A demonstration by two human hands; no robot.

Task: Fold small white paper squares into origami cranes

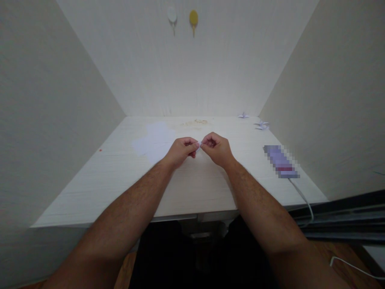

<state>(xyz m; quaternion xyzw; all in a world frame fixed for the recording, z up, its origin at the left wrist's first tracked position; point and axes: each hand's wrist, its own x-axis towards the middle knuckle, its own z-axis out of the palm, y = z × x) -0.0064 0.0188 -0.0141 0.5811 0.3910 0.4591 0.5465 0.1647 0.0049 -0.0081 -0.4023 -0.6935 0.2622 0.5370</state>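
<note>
Over the middle of the white desk, my left hand and my right hand meet fingertip to fingertip. Between them is a small folded piece of white paper, pinched by the thumb and fingers of each hand. Most of the paper is hidden by the fingers, so its shape cannot be made out. To the left of my left hand, several white paper sheets lie spread flat on the desk.
Small folded paper cranes rest at the back right corner. A phone-like blurred device with a white cable lies at the right. Walls enclose three sides; two hooks hang on the back wall. A red speck is at left.
</note>
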